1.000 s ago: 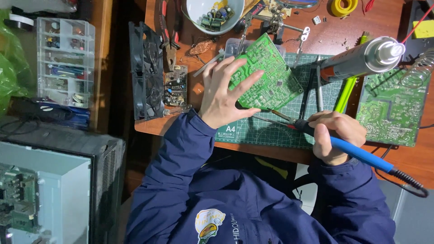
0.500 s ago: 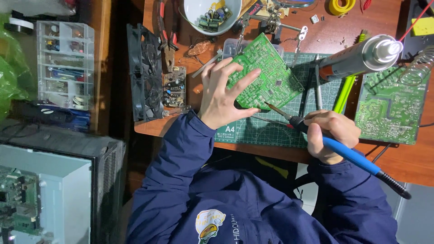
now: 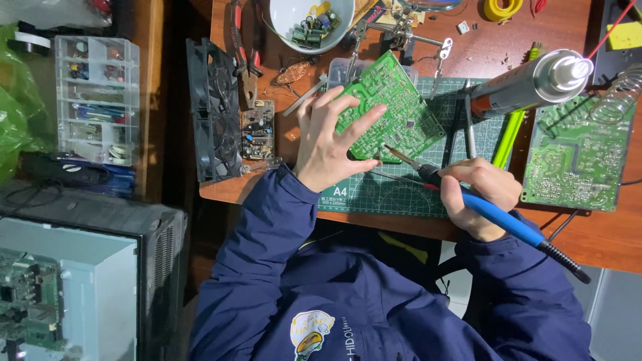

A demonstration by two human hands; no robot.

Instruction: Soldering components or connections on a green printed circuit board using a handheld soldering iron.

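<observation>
My left hand (image 3: 331,137) lies flat on a green circuit board (image 3: 394,110), holding it tilted on the green cutting mat (image 3: 401,194). My right hand (image 3: 483,194) grips a blue-handled soldering iron (image 3: 491,212); its metal tip (image 3: 391,152) touches the board's lower edge next to my left thumb. A thin strand of solder wire runs across the mat under the iron.
A second green circuit board (image 3: 576,157) lies at the right. A silver spray can (image 3: 535,83) lies above the mat. A white bowl of components (image 3: 311,17), pliers (image 3: 246,57), a black fan (image 3: 214,110) and a small board (image 3: 258,130) sit on the desk. A clear parts box (image 3: 97,100) stands left.
The soldering iron has moved up and left, so its tip now reaches the board's lower edge. My left hand keeps holding the board with small finger shifts.
</observation>
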